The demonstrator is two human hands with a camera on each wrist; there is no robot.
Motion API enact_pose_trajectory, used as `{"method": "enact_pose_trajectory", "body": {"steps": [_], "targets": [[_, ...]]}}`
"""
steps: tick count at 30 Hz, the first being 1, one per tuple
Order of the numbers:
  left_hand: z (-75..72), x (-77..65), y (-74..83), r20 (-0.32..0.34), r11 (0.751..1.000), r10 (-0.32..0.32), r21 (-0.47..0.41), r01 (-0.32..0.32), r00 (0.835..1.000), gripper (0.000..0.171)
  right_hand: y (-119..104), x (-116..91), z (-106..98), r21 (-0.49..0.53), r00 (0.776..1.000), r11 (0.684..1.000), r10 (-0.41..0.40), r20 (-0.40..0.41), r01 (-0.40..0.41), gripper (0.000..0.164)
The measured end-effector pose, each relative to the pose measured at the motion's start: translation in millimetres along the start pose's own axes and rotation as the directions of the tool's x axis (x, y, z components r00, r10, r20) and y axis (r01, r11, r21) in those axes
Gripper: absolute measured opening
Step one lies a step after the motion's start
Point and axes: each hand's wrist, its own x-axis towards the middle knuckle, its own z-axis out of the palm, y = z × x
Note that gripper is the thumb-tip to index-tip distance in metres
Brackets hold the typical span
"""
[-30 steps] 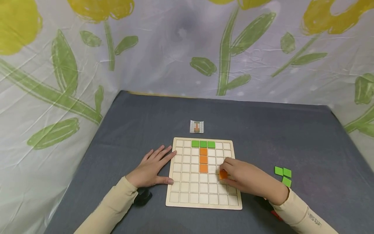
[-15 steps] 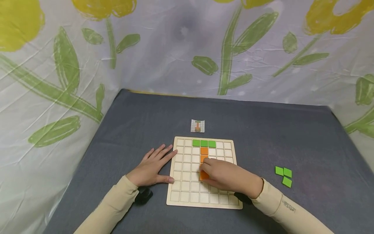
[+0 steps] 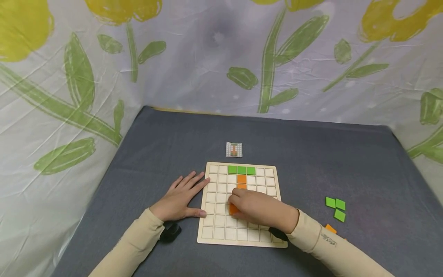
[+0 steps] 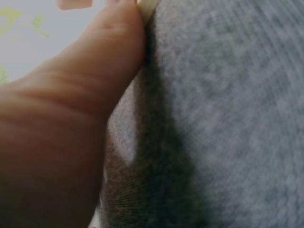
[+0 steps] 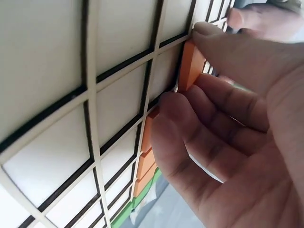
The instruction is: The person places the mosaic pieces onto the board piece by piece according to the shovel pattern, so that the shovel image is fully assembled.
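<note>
Pinching an orange tile [image 3: 233,209], our right hand [image 3: 260,207] now sits farther left over the board [image 3: 242,243], placement seemingly unfinished; our left hand [image 3: 175,204] lies spread.

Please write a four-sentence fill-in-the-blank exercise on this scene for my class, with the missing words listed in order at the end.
1. The tile pinched by the right hand is coloured ____.
2. The top row of the grid board holds ____ green tiles.
3. The left hand rests at the board's ____ edge.
4. The painted flower heads on the backdrop are coloured ____.

Missing words: orange; three; left; yellow.
</note>
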Motion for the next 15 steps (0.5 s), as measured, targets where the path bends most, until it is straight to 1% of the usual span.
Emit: {"method": "enact_pose_trajectory", "body": {"steps": [6,15], "targets": [[0.4,0.2,0.2,0.005,1.000,0.001,-0.002,-0.001,1.000,0.094,-1.2,4.0,1.7,-0.012,1.000,1.000,0.013,0.005,-0.013,0.022],[0.7,0.8,-0.8,0.009,1.000,-0.002,0.007,0.002,1.000,0.094,-2.7,9.0,0.7,-0.032,1.000,0.999,0.003,0.028,-0.002,0.023]]}}
